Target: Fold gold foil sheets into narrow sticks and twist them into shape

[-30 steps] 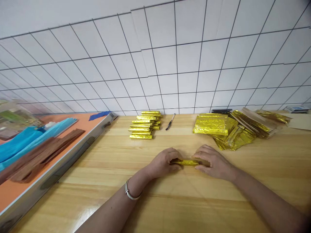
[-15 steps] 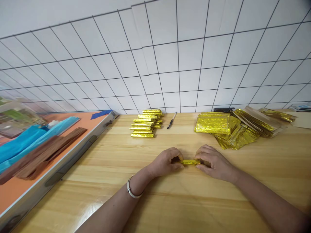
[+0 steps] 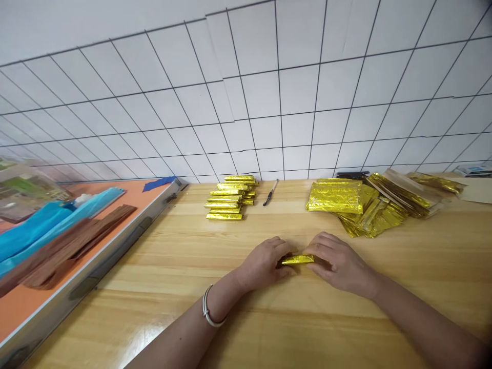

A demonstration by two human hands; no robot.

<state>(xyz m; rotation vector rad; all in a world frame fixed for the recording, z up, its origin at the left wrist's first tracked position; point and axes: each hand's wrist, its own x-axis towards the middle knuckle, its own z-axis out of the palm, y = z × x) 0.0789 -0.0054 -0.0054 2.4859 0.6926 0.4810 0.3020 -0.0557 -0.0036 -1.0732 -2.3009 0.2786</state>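
A small folded strip of gold foil paper (image 3: 298, 260) lies low over the wooden table between my two hands. My left hand (image 3: 269, 260) has its fingers and thumb closed about the strip's left end. At the other end, my right hand (image 3: 335, 260) grips it between thumb and fingers. Both ends are partly hidden by the fingers. Farther back, a stack of similar folded gold strips (image 3: 226, 199) lies left of centre. Flat gold foil sheets (image 3: 334, 197) are piled to the right.
A pen (image 3: 271, 192) lies between the stack and the sheets. On the left, an orange-topped board with a raised edge (image 3: 115, 251) carries blue paper (image 3: 34, 223) and brown paper (image 3: 77, 248). A white tiled wall (image 3: 261, 92) rises behind the table (image 3: 246, 318).
My left hand has shifted slightly along the strip, and its fingers have spread a little over it. The strip has tilted slightly. My right hand still grips its end.
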